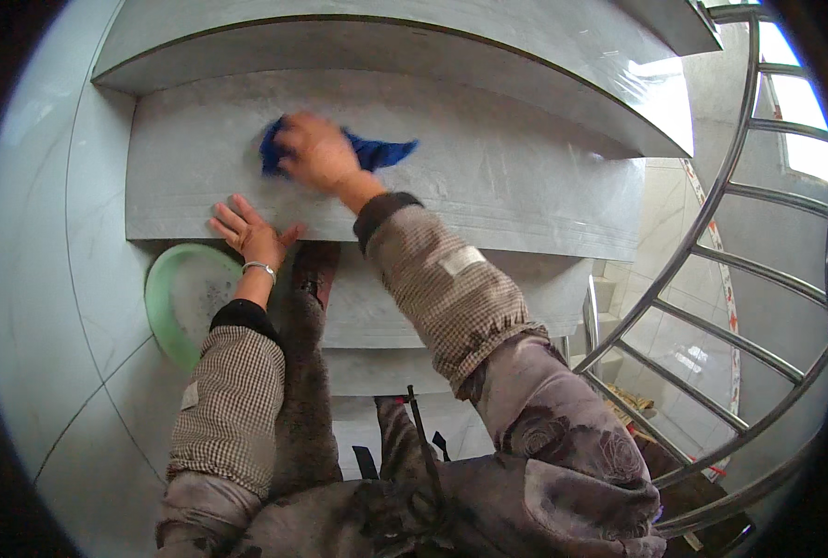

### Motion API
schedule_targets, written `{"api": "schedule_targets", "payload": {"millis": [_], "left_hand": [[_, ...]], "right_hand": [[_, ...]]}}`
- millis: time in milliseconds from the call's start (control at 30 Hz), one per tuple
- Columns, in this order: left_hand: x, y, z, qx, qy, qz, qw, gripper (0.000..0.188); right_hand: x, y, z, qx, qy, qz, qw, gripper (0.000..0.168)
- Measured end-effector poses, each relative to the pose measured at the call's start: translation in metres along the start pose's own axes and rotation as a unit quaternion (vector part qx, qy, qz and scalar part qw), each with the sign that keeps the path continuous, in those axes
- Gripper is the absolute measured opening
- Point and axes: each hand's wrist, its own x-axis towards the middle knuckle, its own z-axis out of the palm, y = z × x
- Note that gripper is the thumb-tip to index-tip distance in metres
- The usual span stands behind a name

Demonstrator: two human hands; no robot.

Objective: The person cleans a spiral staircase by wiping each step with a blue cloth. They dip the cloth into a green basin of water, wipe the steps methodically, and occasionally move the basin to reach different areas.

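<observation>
My right hand [320,152] presses a dark blue cloth [386,152] onto the grey stone stair tread [498,174], left of the tread's middle; the hand is a little blurred. A loose end of the cloth trails out to the right. Nearer the front edge of the same tread, my left hand [252,234] rests flat with its fingers spread and nothing held, a bracelet at its wrist. Just below that hand, against the wall, a light green plastic basin [166,307] holds cloudy-looking water.
White tiled wall [37,209] runs along the left side. A curved stainless steel railing [714,202] bounds the stairs on the right. Another step [414,35] rises beyond the tread, and lower steps [386,314] descend around my legs.
</observation>
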Motion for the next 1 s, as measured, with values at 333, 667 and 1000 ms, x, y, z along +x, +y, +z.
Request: {"api": "schedule_targets", "payload": {"millis": [333,667,1000], "left_hand": [[-0.005,0.0,-0.008,-0.02,-0.032,-0.032,0.999,0.121],[0.005,-0.03,0.037,0.022,0.077,0.016,0.997,0.098],[0.022,-0.026,0.037,0.068,0.014,-0.006,0.998,0.089]], "right_hand": [[-0.029,0.078,-0.066,-0.126,0.299,0.237,0.916,0.028],[-0.079,-0.034,-0.011,-0.004,-0.02,0.0,1.0,0.023],[-0.295,0.126,-0.211,-0.307,0.254,0.319,0.86,0.025]]}}
